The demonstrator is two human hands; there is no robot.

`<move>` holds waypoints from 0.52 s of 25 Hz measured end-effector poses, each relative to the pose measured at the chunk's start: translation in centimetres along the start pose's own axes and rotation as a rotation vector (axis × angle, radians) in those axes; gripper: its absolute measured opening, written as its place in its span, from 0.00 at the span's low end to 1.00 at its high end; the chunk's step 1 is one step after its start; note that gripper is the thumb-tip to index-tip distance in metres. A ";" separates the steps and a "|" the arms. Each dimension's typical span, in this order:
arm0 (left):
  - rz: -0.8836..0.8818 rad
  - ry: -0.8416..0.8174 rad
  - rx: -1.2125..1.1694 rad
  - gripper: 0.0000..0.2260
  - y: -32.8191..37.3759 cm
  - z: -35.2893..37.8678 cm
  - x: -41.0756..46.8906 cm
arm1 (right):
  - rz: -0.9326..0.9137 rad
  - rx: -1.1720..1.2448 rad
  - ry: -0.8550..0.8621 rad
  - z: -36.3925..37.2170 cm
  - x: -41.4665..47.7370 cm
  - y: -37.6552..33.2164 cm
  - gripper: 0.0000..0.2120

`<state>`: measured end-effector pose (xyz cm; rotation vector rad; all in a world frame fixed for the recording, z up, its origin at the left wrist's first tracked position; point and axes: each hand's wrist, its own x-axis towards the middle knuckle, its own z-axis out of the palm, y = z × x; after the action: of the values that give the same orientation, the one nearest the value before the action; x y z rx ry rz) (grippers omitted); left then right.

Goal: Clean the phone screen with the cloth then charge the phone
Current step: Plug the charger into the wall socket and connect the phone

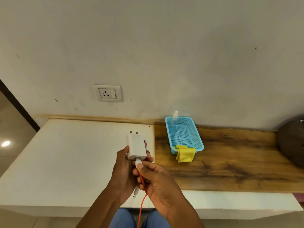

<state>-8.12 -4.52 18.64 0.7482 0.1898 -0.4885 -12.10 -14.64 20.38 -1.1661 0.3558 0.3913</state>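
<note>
The left hand (124, 167) curls its fingers round the white charger adapter (136, 148), held above the counter (65, 162); the right hand (158, 180) pinches the white USB plug (138, 162) at the adapter's port, seemingly half entered; the red cable (142, 199) hangs below; further right, the yellow cloth (185, 153) drapes over the blue basket (196, 135) rim.

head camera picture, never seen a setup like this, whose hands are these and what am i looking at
There is no machine here: a person wears one camera on the head, looking forward and down, so those are their own hands. The left hand holds a white charger adapter; the right hand pinches the white USB plug of a red cable at the adapter's port. A wall socket sits above a white counter. On the wooden top beside it stands a blue basket holding a spray bottle, a yellow cloth draped over its near rim. No phone shows.
</note>
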 end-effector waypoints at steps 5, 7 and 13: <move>-0.021 0.007 0.050 0.25 0.2 0.1 -0.2 | 0.001 0.022 -0.009 0.1 0.2 -0.2 0.05; -0.019 0.019 0.073 0.24 0.4 0.2 -0.4 | 0.001 0.014 -0.006 0.2 0.2 -0.2 0.05; 0.042 0.005 0.022 0.21 1.4 0.8 -0.8 | -0.127 -0.052 0.130 0.9 -0.1 -0.8 0.04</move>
<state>-8.17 -3.93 20.34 0.7737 0.1729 -0.4497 -11.73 -14.03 21.35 -1.2614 0.3840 0.2161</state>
